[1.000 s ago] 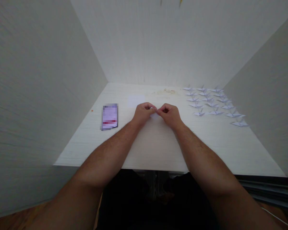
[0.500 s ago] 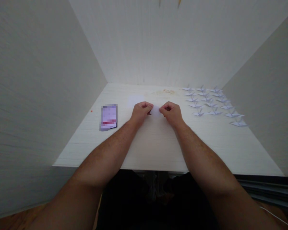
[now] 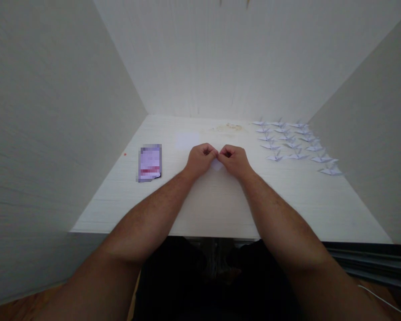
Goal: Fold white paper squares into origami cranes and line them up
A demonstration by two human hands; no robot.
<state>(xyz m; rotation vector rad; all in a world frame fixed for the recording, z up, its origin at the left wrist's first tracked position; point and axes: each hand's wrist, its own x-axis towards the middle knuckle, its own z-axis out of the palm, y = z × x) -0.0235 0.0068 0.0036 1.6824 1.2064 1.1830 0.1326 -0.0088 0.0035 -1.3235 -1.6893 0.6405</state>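
Observation:
A small piece of white paper (image 3: 216, 165) is pinched between my two hands above the middle of the table. My left hand (image 3: 202, 158) is closed on it, thumb and forefinger pressed together at its far edge. Right beside it, my right hand (image 3: 233, 159) grips the same paper, and the fingertips of both hands meet. Most of the paper is hidden by the fingers, so its folds cannot be made out. Behind my left hand a flat white paper sheet (image 3: 187, 139) lies on the table.
Several folded white paper cranes (image 3: 292, 145) stand in rows at the right of the white table (image 3: 217, 209). To the left lies a phone-like device (image 3: 149, 162) with a blurred screen. Pale walls (image 3: 200, 67) enclose the table's back and sides.
My hands have come together, from a gap with paper showing between them to fingertips touching. The paper now shows below the fingertips, nearer to me.

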